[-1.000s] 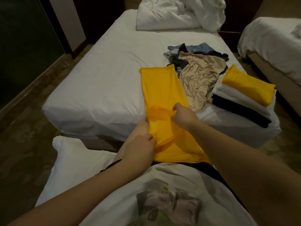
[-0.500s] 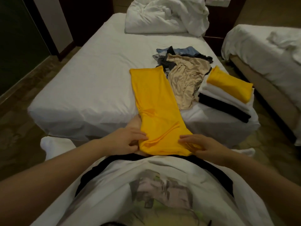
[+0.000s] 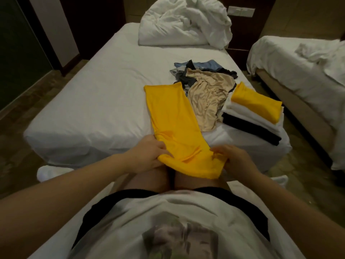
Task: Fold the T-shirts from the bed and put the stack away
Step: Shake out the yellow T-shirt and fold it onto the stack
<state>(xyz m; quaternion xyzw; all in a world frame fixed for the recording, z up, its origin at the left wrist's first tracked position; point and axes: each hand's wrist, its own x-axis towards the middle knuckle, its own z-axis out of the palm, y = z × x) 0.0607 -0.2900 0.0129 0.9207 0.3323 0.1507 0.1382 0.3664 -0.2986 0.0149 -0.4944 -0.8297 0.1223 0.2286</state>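
Note:
A yellow T-shirt (image 3: 173,118), folded into a long strip, runs from the white bed (image 3: 97,101) down over its near edge to my knees. My left hand (image 3: 147,156) grips the strip's near left corner. My right hand (image 3: 236,158) pinches the near right corner. Right of the strip lies a heap of unfolded shirts (image 3: 207,92), beige on top with blue and dark ones behind. A stack of folded shirts (image 3: 250,116) sits at the bed's near right corner, yellow on top, then white, then black.
A crumpled white duvet (image 3: 184,23) lies at the head of the bed. A second bed (image 3: 302,71) stands to the right across a narrow strip of floor. I sit on white bedding (image 3: 50,172) facing the bed's foot.
Both hands slid down the yellow strip to its near end and now hold its two corners. The right hand moved from the strip's middle to the right corner.

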